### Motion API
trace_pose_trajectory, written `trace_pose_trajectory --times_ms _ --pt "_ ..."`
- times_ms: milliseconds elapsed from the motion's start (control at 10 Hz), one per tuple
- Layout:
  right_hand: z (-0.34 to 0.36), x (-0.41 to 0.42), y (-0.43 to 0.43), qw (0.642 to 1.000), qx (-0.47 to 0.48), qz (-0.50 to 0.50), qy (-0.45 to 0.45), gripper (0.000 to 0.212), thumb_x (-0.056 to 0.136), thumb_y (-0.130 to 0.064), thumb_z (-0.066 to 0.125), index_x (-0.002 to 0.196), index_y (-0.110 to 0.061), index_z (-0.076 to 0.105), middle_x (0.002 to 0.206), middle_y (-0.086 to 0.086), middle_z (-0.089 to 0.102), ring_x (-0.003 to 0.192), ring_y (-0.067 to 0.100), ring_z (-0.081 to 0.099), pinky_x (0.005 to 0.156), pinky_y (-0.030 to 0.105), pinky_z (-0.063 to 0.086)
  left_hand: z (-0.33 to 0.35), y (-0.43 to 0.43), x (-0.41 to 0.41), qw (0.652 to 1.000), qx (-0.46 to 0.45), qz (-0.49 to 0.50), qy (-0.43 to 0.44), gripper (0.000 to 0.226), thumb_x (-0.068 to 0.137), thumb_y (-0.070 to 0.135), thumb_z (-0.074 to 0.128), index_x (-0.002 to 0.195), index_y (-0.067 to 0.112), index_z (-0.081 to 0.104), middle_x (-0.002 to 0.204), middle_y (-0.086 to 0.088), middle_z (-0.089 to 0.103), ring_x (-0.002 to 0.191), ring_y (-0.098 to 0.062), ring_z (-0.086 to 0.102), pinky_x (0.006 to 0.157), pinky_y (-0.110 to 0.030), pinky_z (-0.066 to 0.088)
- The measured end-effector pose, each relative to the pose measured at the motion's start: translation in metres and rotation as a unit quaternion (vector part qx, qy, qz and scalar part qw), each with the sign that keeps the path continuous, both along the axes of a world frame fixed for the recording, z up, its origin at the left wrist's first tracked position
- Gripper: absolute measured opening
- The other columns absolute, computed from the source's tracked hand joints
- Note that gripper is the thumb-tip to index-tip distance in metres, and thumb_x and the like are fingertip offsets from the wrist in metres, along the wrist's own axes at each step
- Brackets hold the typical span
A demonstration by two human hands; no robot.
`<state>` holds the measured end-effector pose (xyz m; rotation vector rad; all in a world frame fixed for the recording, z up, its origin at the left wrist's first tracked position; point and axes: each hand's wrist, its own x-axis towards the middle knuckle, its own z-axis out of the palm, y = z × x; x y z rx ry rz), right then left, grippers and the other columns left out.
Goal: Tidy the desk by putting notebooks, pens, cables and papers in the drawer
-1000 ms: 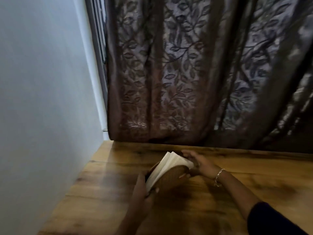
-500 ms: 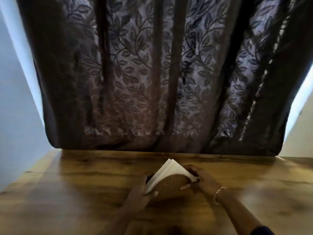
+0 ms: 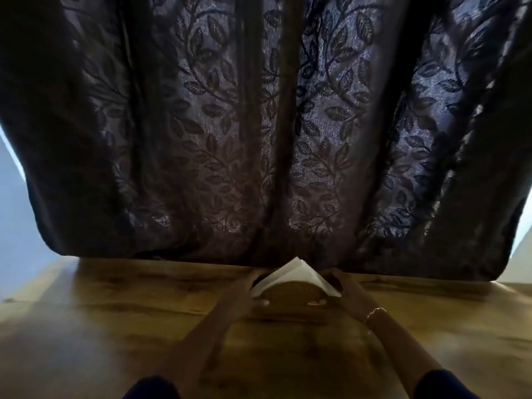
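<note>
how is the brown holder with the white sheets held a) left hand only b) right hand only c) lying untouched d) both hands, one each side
d: the left hand and right hand each grip one side of the brown holder, with the white sheets fanning up between them.

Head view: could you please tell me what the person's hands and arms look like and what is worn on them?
Both are ungloved: the left hand shows nothing on its wrist, the right hand wears a thin chain bracelet. Forearms are uncovered; dark navy sleeves show at the bottom edge.
</note>
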<state>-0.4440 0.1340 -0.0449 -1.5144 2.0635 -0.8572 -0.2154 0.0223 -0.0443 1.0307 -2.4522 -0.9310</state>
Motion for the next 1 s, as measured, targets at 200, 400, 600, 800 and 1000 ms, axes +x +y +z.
trace_pose_trajectory --times_ms 200,400,600,800,1000 --pt "-0.009 -0.015 -0.027 1.0 0.005 0.003 -0.011 0.055 0.072 -0.01 0.077 0.121 -0.01 0.053 0.105 -0.003 0.054 0.096 0.009 0.049 0.071 0.014 0.036 -0.015 -0.023 -0.014 0.999 0.008 0.027 -0.019 0.071 0.079 0.022 0.072 0.14 0.02 0.035 0.138 -0.004 0.049 0.123 -0.021 0.048 0.097 -0.03 0.041" --pt "-0.024 -0.019 -0.032 0.999 0.006 -0.014 -0.047 0.06 0.067 -0.013 0.081 0.12 -0.012 0.054 0.111 0.002 0.061 0.104 0.017 0.057 0.073 0.008 0.042 -0.032 -0.03 -0.017 1.0 0.005 0.023 0.011 0.068 0.081 0.019 0.07 0.139 0.018 0.036 0.134 -0.002 0.051 0.121 -0.022 0.05 0.088 -0.023 0.04" --pt "-0.04 -0.005 -0.023 0.993 -0.024 -0.064 -0.101 0.073 0.072 -0.016 0.078 0.134 -0.014 0.039 0.123 0.001 0.048 0.111 0.012 0.044 0.084 0.019 0.037 -0.052 -0.018 -0.016 0.997 0.017 0.068 0.038 0.079 0.082 0.021 0.069 0.145 0.012 0.022 0.145 -0.005 0.038 0.131 -0.02 0.039 0.094 -0.013 0.028" --pt "-0.049 0.007 -0.02 0.987 -0.049 -0.073 -0.133 0.084 0.072 -0.019 0.078 0.141 -0.014 0.03 0.129 -0.005 0.044 0.119 0.012 0.041 0.089 0.009 0.037 -0.055 -0.017 -0.019 0.994 0.041 0.096 0.038 0.088 0.08 0.021 0.071 0.147 0.013 0.014 0.147 -0.009 0.033 0.134 -0.023 0.035 0.106 -0.029 0.031" --pt "-0.046 0.014 -0.007 0.986 -0.091 -0.1 -0.101 0.071 0.07 -0.047 0.074 0.129 -0.028 0.04 0.127 -0.003 0.048 0.118 0.017 0.046 0.095 0.032 0.042 -0.057 -0.003 -0.003 0.991 0.016 0.131 0.016 0.11 0.072 0.029 0.077 0.148 0.013 -0.001 0.156 -0.009 0.0 0.144 -0.025 0.004 0.114 -0.034 0.018"
